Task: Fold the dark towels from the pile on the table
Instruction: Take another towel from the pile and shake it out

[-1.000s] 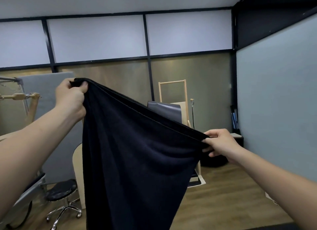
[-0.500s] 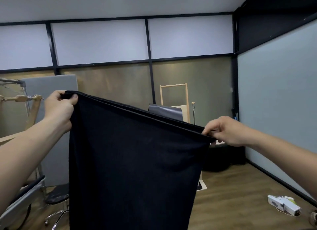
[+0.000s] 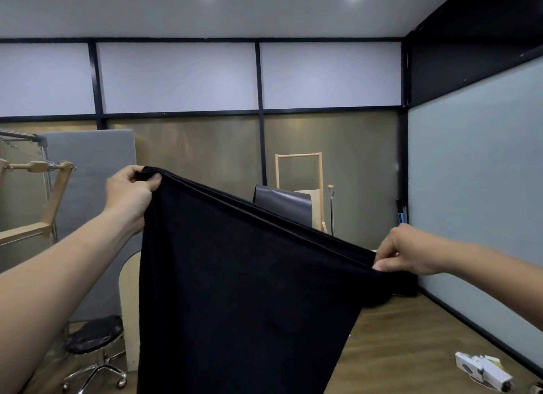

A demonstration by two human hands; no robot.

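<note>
A black swivel stool (image 3: 93, 336) stands at 7 o'clock. White cartons (image 3: 482, 369) lie on the wooden floor (image 3: 411, 335) at 4 o'clock. A grey panel (image 3: 94, 170) stands at 9 o'clock.

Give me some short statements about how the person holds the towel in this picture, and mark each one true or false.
1. The left hand and the right hand each pinch the top edge of the dark towel. True.
2. The left hand is lower than the right hand. False: the left hand is higher, so the edge slopes down toward the right.
3. The dark towel lies flat on a table. False: it hangs in the air from both hands.
4. A black stool stands left of the dark towel. True.
</note>
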